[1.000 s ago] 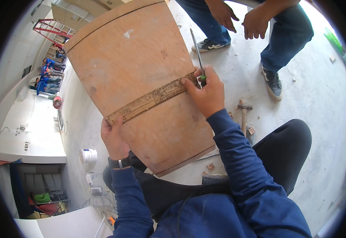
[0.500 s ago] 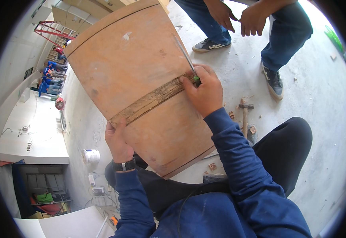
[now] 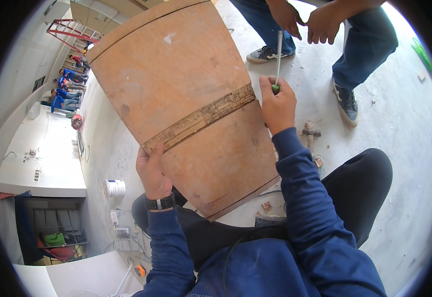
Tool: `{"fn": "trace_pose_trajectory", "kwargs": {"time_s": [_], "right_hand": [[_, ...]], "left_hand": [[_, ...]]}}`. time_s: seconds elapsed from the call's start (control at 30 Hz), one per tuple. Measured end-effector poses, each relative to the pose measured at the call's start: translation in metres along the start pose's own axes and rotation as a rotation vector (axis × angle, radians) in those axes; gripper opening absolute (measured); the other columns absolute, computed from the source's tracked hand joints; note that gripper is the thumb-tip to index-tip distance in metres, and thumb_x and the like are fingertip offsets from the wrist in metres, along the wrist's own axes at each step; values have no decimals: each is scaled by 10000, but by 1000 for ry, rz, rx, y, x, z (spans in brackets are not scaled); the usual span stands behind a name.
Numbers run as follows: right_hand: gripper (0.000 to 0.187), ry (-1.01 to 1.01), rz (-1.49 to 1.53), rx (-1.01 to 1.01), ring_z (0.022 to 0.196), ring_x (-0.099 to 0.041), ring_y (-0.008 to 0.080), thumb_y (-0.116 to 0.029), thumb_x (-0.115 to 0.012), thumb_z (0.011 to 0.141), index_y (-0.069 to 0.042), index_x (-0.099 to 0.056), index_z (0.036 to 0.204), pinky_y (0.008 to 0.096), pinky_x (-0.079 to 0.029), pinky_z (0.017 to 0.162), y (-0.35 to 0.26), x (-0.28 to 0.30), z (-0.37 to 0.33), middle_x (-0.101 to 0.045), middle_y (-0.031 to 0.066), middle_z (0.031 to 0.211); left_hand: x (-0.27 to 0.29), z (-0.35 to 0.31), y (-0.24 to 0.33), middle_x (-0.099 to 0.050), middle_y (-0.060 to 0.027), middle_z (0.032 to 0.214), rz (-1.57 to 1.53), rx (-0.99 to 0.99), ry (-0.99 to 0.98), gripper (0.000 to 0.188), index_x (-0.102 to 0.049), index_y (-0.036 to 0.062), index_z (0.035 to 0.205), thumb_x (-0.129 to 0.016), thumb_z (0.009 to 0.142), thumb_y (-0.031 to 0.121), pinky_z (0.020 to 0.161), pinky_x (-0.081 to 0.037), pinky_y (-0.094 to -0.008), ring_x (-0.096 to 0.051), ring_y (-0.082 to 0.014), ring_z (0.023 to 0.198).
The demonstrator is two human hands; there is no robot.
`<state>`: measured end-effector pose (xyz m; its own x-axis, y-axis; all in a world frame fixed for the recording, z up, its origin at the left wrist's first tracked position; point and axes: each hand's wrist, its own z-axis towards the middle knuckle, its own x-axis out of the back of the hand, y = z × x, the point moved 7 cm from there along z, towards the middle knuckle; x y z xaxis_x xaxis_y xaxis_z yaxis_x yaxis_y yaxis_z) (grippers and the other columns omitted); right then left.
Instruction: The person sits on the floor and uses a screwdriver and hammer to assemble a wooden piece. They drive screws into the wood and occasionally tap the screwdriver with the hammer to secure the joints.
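A large brown wooden panel [image 3: 176,64] leans tilted over my lap, with darker strips along its two ends. Across its middle runs a rough, stained band [image 3: 201,117] of bare wood. My left hand [image 3: 152,171] grips the panel's left edge at the end of this band, thumb on top and the other fingers underneath. Just off the panel's right edge, my right hand [image 3: 279,105] is closed round the green handle of a screwdriver [image 3: 279,57]. Its metal shaft points away from me, clear of the wood.
A hammer [image 3: 310,136] lies on the floor to the right among wood scraps [image 3: 318,162]. Ahead, another person's hands [image 3: 320,22] hang between bent knees, shoes [image 3: 346,101] close to the panel. A white bucket [image 3: 114,188] stands left, near cables and a power strip [image 3: 122,232].
My right hand has let go of the panel's right edge and moved right with the screwdriver, whose shaft has swung upright in view. My left hand keeps its hold.
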<state>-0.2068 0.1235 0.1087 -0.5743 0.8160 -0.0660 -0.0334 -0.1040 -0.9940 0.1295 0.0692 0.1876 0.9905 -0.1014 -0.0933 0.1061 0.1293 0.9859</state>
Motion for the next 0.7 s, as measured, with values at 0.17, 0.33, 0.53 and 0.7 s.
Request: {"fn": "trace_pose_trajectory", "kwargs": {"time_s": [0.17, 0.33, 0.53, 0.7], "right_hand": [[308, -453, 154, -94, 718, -626, 101, -224, -804, 883, 30, -729, 1041, 260, -506, 667, 13, -19, 1, -708, 43, 808], [251, -352, 77, 3, 700, -651, 147, -213, -786, 858, -10, -736, 997, 302, -516, 665, 17, -25, -2, -713, 68, 788], [239, -305, 75, -23, 661, -654, 195, -253, -772, 858, -42, -734, 964, 337, -517, 655, 16, -24, -1, -704, 106, 744], [185, -301, -70, 105, 655, -520, 62, -195, -761, 919, -16, -720, 945, 251, -435, 603, 4, -24, -6, -645, -8, 727]], "left_hand": [[9, 1, -4, -690, -125, 1237, 84, -26, -19, 314, -606, -24, 1263, -659, 955, -1, 978, -534, -361, -670, -225, 1111], [17, 1, -7, -685, -136, 1242, 101, -24, 2, 323, -596, -33, 1275, -657, 962, 17, 980, -537, -366, -670, -237, 1118], [20, 0, -14, -683, -132, 1245, -87, 36, 24, 334, -592, -29, 1283, -667, 963, 28, 978, -536, -364, -671, -232, 1116], [24, -1, -18, -683, -129, 1249, -89, 33, 32, 345, -591, -21, 1287, -682, 960, 38, 975, -537, -363, -672, -228, 1114]]}}
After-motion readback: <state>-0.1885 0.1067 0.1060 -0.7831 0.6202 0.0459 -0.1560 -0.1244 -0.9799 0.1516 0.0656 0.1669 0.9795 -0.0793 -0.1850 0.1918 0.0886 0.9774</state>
